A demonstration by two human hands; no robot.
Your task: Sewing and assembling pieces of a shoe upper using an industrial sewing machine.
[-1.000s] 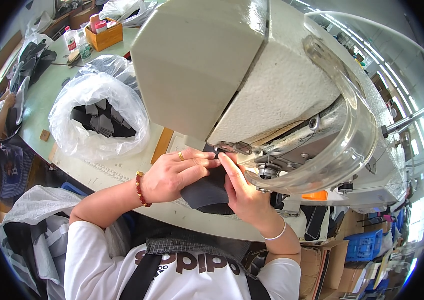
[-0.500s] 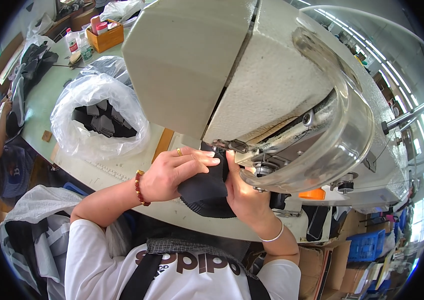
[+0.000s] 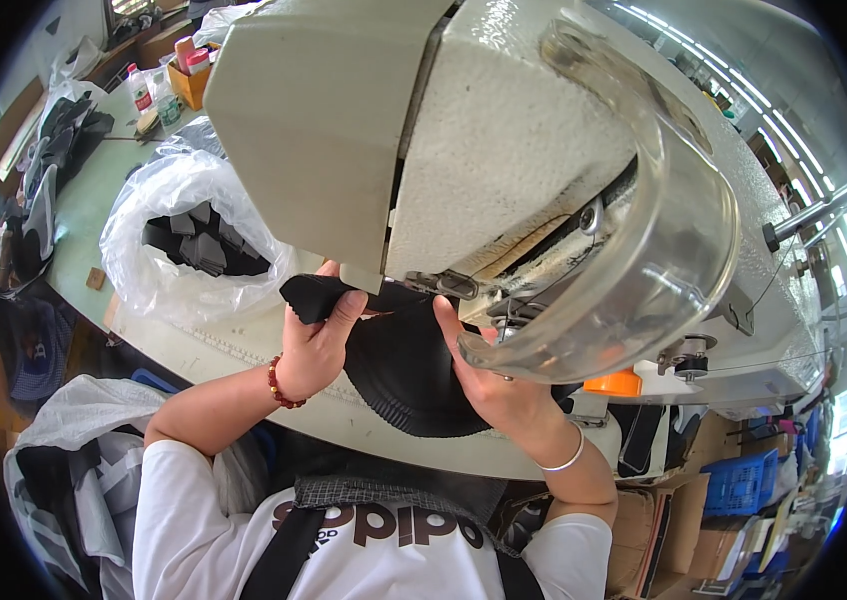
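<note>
A black fabric piece with a curved, ribbed lower edge lies under the head of a pale sewing machine. My left hand is closed on its left part, thumb on top and the other fingers mostly hidden behind the cloth; a folded end sticks up there. At the right side of the piece my right hand holds the cloth, one digit stretched along it toward the stitching area. Its other fingers are partly hidden by the machine head and a clear plastic guard. The needle cannot be made out.
A clear plastic bag of dark cut pieces stands left of the machine. Behind it are bottles and a wooden box. An orange part sits below the guard. Cartons and a blue crate are at lower right; another person is at far left.
My left hand has moved from lying over the cloth to gripping its left end, folding it up leftward. More of the ribbed piece shows. The machine appears shifted slightly left in view.
</note>
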